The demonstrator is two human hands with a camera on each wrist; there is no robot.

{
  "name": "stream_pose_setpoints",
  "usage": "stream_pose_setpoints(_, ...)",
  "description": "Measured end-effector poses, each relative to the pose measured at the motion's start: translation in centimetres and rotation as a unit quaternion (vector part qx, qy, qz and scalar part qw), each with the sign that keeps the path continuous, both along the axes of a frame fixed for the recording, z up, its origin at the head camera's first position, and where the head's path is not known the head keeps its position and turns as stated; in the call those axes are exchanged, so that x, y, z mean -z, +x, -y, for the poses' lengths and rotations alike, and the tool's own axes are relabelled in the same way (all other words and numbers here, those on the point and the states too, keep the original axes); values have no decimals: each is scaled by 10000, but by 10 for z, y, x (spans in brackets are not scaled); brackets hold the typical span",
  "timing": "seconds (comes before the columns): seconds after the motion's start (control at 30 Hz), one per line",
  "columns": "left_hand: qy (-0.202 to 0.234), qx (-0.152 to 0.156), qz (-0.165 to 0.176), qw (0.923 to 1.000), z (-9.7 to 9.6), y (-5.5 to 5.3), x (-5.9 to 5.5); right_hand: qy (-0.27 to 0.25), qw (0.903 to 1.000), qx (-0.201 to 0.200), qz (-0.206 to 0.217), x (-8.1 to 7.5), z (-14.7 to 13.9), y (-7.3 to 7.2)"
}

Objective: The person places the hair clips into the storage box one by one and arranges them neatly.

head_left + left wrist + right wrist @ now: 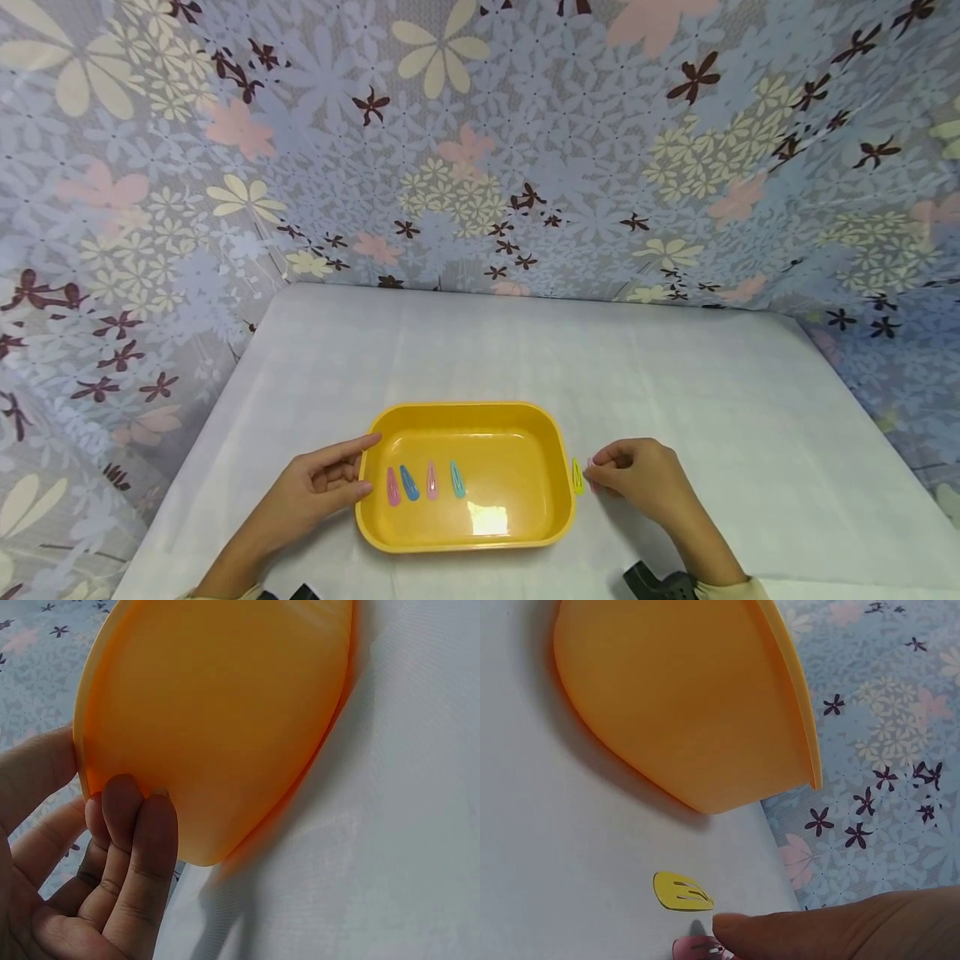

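Observation:
A yellow tray point(517, 467) stands in the head view with a row of snap hair clips inside: a dark pink clip point(393, 487), a blue clip point(408, 483), a lighter pink clip point(431, 481) and a teal clip point(457, 480). My left hand point(318, 483) holds the tray's left end, its fingertips at the rim and outer wall. Right of the tray, a yellow-green hair clip point(682, 892) lies on the white cloth. Beside it, my right hand point(645, 477) pinches a pink hair clip point(696, 948), largely hidden under the fingers in the head view.
White cloth point(525, 350) covers the table. A flowered fabric point(480, 150) hangs behind it and along both sides. Dark wrist devices point(660, 581) show at the bottom edge of the head view.

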State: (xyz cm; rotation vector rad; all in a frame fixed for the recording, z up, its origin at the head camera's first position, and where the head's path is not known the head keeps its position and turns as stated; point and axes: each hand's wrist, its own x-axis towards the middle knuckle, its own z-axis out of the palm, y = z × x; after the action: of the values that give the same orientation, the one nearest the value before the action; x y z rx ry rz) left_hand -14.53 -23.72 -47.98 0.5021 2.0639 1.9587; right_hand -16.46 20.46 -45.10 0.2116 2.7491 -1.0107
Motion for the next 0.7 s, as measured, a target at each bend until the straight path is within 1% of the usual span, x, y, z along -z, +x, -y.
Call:
stream_pose_setpoints(0.27, 44, 37, -100, 9999, 0, -1, 2, 156, 9998, 77, 49, 1, 3, -1)
stream_pose_setpoints(0.47, 34, -4, -9, 10000, 0, -1, 1, 193, 9998, 47, -81, 0, 5, 0)
stream_pose_setpoints(0.7, 20, -32, 57, 10000, -1, 0, -1, 229, 9996, 9, -135, 0, 7, 0)
